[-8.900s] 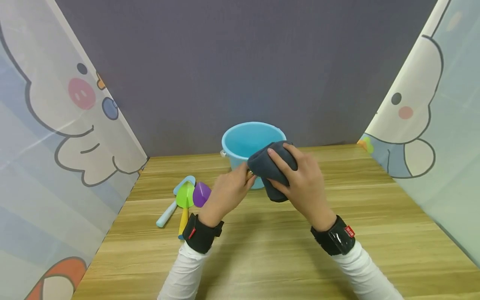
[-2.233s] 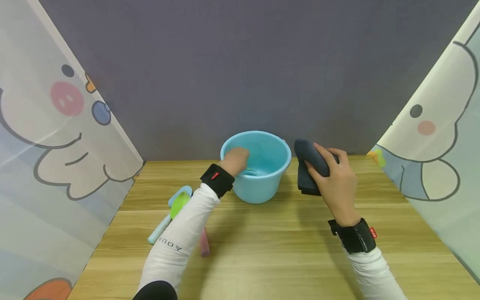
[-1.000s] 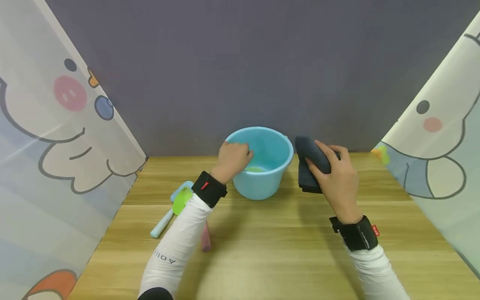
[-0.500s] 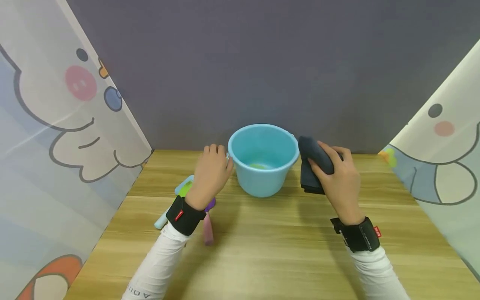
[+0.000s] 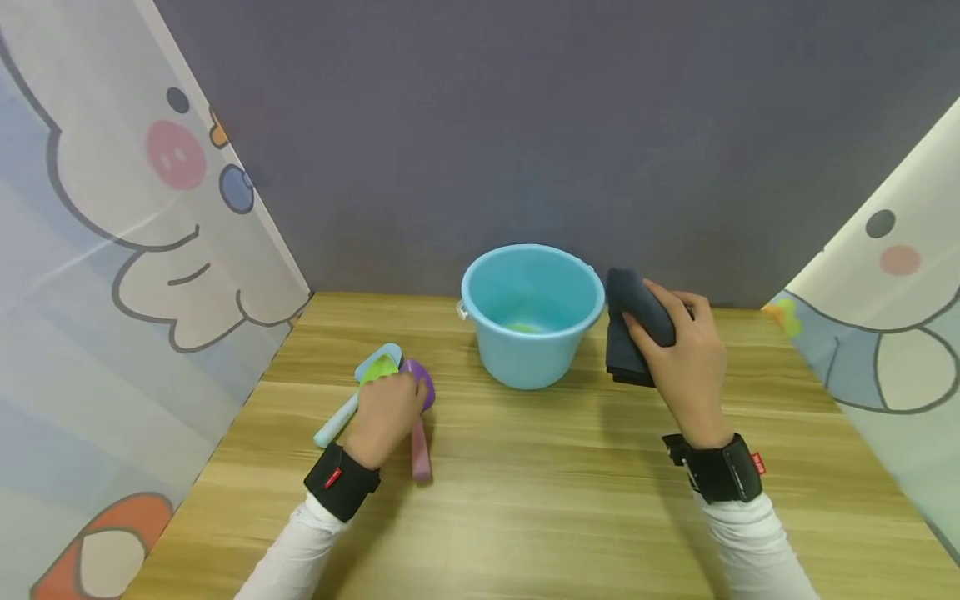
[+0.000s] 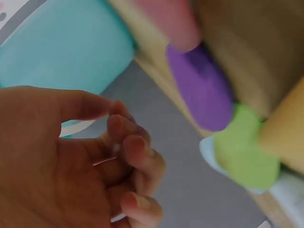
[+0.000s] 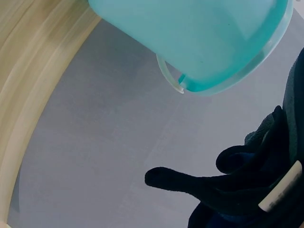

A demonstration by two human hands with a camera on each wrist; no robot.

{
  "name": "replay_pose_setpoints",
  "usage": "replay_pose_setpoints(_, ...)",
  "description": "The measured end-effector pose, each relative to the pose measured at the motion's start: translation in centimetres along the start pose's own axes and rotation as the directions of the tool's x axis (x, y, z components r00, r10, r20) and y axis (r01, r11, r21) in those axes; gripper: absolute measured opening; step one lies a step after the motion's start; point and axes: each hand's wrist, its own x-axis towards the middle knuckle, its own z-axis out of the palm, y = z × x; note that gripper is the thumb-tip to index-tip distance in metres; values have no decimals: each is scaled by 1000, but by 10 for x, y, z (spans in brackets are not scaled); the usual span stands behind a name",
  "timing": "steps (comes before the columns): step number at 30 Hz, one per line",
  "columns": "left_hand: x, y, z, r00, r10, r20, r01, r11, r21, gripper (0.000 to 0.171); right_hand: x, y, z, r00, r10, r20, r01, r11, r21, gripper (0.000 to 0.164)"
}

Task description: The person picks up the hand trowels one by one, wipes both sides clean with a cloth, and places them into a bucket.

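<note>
My left hand (image 5: 384, 417) hovers over a group of toy shovels, fingers loosely curled. Its left wrist view shows nothing in the grasp. A green shovel (image 5: 380, 367) lies partly under that hand; its yellow handle (image 6: 287, 128) shows in the left wrist view. Beside it are a purple shovel (image 5: 420, 387) with a pink handle and a light blue shovel (image 5: 336, 421). My right hand (image 5: 693, 371) grips a folded dark towel (image 5: 627, 350) right of the light blue bucket (image 5: 528, 358). Something green (image 5: 522, 328) lies on the bucket's bottom.
The bucket stands at the back of the wooden table (image 5: 525, 517), close to a grey back wall (image 5: 480, 150). Cartoon-printed panels (image 5: 97, 275) flank the table on both sides. A white handle knob (image 5: 462, 310) juts from the bucket's left side.
From inside the bucket, my left hand has come out and moved left and down to the shovels. The right hand, earlier beside the left one, now holds the towel further right.
</note>
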Motion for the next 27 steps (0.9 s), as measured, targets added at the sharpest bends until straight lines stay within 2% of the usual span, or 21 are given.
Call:
replay_pose_setpoints(4,-12,-3,10,998,-40,55,40,999,2,52,0,1,-3,1000,8,-19,-8,1000,1,54)
replay_pose_setpoints(6,-15,-3,13,990,-70,122,71,997,-2,54,0,1,-4,999,24,-23,-24,1000,14,53)
replay_pose_setpoints(9,-20,-2,16,959,-102,264,106,994,-3,58,0,2,-5,999,48,-21,-47,998,40,52)
replay_pose_setpoints(11,-22,-1,17,932,-109,346,117,993,-2,59,0,2,-6,998,57,-18,-56,997,47,52)
replay_pose_setpoints(12,-23,-1,19,929,-102,355,108,994,4,59,1,2,-6,998,58,-18,-57,997,48,52)
replay_pose_setpoints(18,-27,1,27,959,-74,275,71,997,21,50,1,1,-7,998,65,-14,-64,997,43,51)
replay_pose_setpoints(21,-28,2,26,966,-61,253,58,998,18,48,2,2,-7,998,65,-12,-64,997,42,52)
replay_pose_setpoints(27,-34,4,22,991,-19,132,7,996,89,44,2,1,-7,998,71,-2,-70,997,43,51)
